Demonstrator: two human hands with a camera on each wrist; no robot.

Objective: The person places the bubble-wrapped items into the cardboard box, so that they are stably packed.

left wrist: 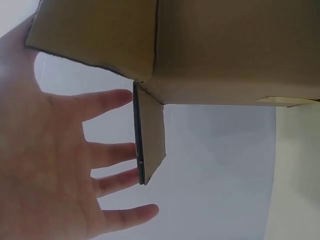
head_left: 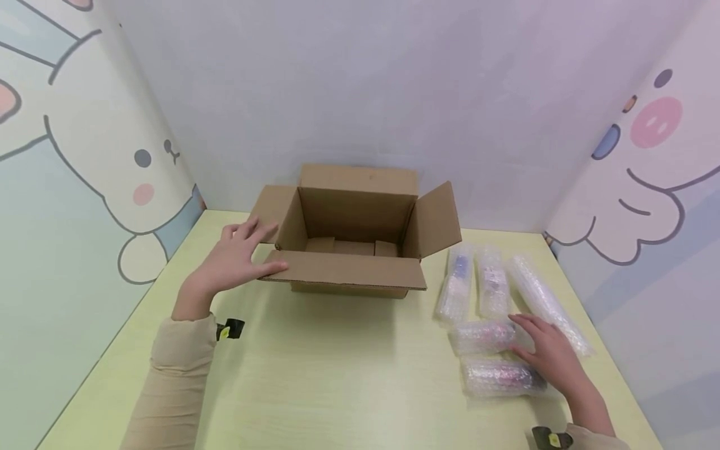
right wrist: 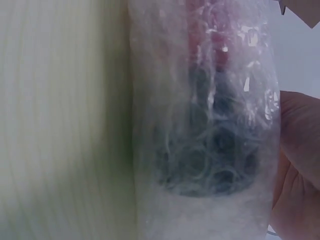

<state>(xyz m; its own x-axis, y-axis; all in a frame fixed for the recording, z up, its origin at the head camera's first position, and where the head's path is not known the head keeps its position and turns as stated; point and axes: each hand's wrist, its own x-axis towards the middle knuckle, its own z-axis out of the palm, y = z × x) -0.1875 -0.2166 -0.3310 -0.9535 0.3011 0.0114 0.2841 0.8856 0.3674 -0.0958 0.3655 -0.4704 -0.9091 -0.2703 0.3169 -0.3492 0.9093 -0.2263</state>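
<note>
An opened cardboard box (head_left: 341, 273) stands with its flaps folded outward. My left hand (head_left: 236, 259) spreads its fingers at the box's left side. Its thumb lies over the corner of the front flap (head_left: 349, 269), and the fingertips meet the left flap (left wrist: 151, 130). On the right, my right hand (head_left: 548, 350) hovers over bubble-wrapped packages, thumb and fingers apart. Its fingertips are right at the end of one pinkish package (head_left: 484, 337). Nearer the front lies another wrapped package (head_left: 500, 377), red with a dark end, which fills much of the right wrist view.
Further back on the right lie two more wrapped packages, one with blue (head_left: 458, 284) and one whitish (head_left: 493, 284), beside a long wrapped roll (head_left: 545, 303). Cartoon-printed walls (head_left: 360, 94) enclose the pale yellow table (head_left: 337, 375) at the back and sides.
</note>
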